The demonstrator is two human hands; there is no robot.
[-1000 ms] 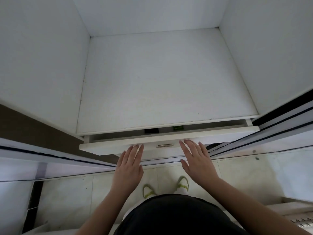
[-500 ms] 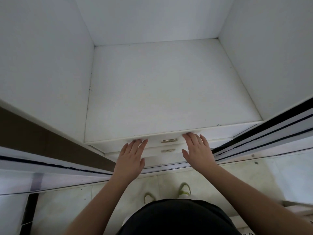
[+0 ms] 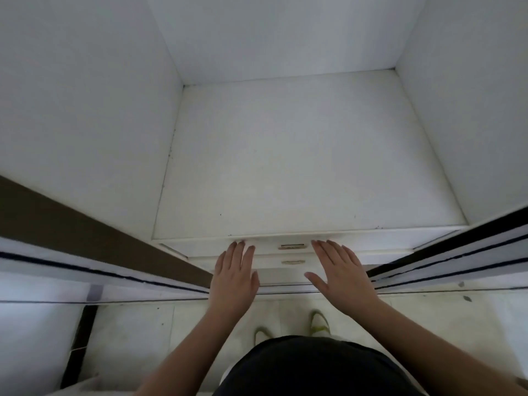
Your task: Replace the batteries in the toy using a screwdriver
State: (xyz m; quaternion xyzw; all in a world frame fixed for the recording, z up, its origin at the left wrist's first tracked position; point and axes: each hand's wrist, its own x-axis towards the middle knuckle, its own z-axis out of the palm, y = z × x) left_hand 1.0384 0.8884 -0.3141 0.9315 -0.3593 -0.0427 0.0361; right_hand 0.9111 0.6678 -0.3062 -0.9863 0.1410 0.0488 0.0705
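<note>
A white cabinet recess point(image 3: 300, 155) fills the upper and middle frame, its flat floor bare from the back corner to the front lip, with plain white walls rising at left and right. Dark sliding-door tracks point(image 3: 445, 252) run in diagonally from both sides and narrow the opening toward the lower centre. Under the lip sits the white top drawer front point(image 3: 371, 241), flush with the frame, with a second white drawer front point(image 3: 274, 262) just below it; each carries a small brass pull point(image 3: 292, 246). The left hand point(image 3: 233, 277) lies flat, fingers together, fingertips touching the top drawer's edge left of the pull. The right hand point(image 3: 341, 271) lies flat with the thumb spread, fingertips on the same edge right of the pull. Neither holds anything. The toy, batteries and screwdriver are nowhere in view. Pale floor tiles point(image 3: 137, 327) and yellow-green shoes point(image 3: 318, 324) show at the bottom.
</note>
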